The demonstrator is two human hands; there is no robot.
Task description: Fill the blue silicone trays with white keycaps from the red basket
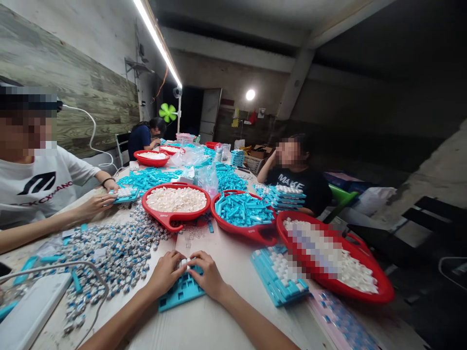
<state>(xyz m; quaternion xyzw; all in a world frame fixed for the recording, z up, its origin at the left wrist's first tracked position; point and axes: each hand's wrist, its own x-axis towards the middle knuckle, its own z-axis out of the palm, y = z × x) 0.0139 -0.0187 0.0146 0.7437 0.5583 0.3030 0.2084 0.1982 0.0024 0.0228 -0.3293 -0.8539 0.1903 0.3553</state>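
A blue plastic frame (182, 291) with rows of square holes lies on the table right before me. At its far edge, a few small white caps (184, 262) show between my fingers. My left hand (167, 273) is closed over the frame's far left part, fingers bent down beside the caps. From the other side, my right hand (208, 274) curls its fingers and thumb onto the frame and caps. My fingertips partly hide what they press on. Just to the right, a stack of similar blue frames (273, 279) carries rows of white caps.
Red baskets hold white caps (177, 199), blue pieces (242, 209) and more white pieces (350, 272). Small metallic-and-blue parts (124, 248) are heaped at left, beside a white power strip (40, 311) and cable. A co-worker's hand (98, 201) holds another frame; other people sit farther off.
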